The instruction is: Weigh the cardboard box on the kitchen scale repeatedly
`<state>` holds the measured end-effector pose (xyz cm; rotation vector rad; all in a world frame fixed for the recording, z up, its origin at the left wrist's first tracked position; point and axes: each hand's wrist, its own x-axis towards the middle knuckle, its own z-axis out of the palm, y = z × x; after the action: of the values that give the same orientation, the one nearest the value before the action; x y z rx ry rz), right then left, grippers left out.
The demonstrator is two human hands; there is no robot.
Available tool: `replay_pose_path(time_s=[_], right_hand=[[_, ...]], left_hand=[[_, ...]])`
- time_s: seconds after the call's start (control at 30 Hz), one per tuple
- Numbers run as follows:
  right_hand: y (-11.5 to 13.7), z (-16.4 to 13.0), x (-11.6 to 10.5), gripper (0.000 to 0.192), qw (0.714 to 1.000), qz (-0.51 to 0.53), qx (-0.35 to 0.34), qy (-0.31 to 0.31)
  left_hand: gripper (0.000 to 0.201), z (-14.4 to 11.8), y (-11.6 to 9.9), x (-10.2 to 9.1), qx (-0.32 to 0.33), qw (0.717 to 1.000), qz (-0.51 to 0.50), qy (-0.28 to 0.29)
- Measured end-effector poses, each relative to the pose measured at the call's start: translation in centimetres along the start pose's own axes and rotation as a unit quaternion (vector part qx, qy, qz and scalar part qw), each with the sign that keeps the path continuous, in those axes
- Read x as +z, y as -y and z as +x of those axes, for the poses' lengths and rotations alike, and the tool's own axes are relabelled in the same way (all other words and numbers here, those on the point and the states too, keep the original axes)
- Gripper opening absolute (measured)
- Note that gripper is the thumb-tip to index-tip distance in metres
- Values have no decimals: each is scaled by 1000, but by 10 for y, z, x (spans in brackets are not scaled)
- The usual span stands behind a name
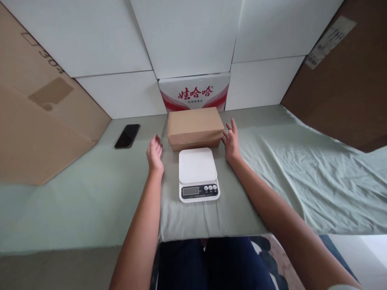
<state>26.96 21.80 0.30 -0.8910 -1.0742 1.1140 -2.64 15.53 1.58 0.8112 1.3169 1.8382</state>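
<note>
A closed brown cardboard box (195, 123) lies on the green cloth in front of me. My right hand (231, 141) is at the box's right end with fingers apart; whether the fingertips touch it I cannot tell. To the left of the box, a small gap away, is my left hand (155, 154), palm turned inward, fingers extended and nothing in it. Between my forearms a white digital kitchen scale (198, 167) sits just in front of the box. Its plate is bare, and its display (191, 191) shows no readable figures.
A black phone (127, 136) lies left of my left hand. Large cardboard panels stand at the left (45, 121) and right (341, 88). Behind the box are white panels (187, 36) and a white and red carton (195, 92). The green cloth (302, 181) is wrinkled at the right.
</note>
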Motion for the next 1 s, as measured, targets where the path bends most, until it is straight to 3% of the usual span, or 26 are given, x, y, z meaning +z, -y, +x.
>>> replay_pose_path(time_s=[0.23, 0.5, 0.8, 1.0], right_hand=[[-6, 5, -1, 94, 1000, -8, 4, -4], [-9, 2, 3, 86, 999, -12, -8, 34], [1, -9, 9, 82, 989, -75, -81, 93], [25, -20, 13, 85, 969, -125, -184, 104]], left_hand=[[79, 1, 1, -3, 6, 1000, 12, 11], [93, 3, 13, -1, -9, 996, 29, 80], [100, -4, 17, 10, -13, 994, 38, 100], [84, -11, 0, 9, 75, 992, 34, 97]])
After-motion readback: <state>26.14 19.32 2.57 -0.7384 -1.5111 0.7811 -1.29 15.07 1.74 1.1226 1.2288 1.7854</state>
